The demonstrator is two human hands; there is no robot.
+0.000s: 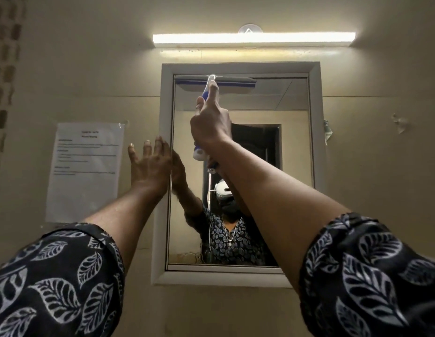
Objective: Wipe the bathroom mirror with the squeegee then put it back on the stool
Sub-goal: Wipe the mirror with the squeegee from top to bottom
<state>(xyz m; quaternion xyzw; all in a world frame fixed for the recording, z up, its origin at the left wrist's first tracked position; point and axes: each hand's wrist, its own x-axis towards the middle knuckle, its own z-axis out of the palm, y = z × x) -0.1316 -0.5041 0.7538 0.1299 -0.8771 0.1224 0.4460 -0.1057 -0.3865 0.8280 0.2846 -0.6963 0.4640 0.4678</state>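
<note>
- The squeegee [235,83] lay flat against the mirror [294,147], its wide blade level along the very top of the glass, just above the grip.
- The blade had a blue strip and reached from the glass's left edge to most of the way across.
- The right hand [209,127] was wrapped tight round the blue and white handle, the arm stretched up and forward.
- The index finger [213,93] pointed straight up the handle towards the blade.
- The handle's rounded white end stuck out just below the grip.
- Left of and lower than the grip, the left hand [149,161] was spread flat with straight fingers, pressed on the left side of the white frame [317,105] and holding nothing.
- Below the grip, the glass reflected a person in a dark leaf-print top with a white headset, both arms raised.
- Both arms wore short sleeves [58,283] in the same dark leaf print, nearest the camera.
- Well above the grip, a long lit light bar [254,40] ran across the beige wall over the mirror.
- A small clear suction hook [247,29] sat just above the bar.
- Far left of the grip, beside the left hand, a printed paper notice [85,171] was taped to the wall; its text was too blurred to read.
- Far right of the grip, a scrap of tape [400,122] clung to the wall.
</note>
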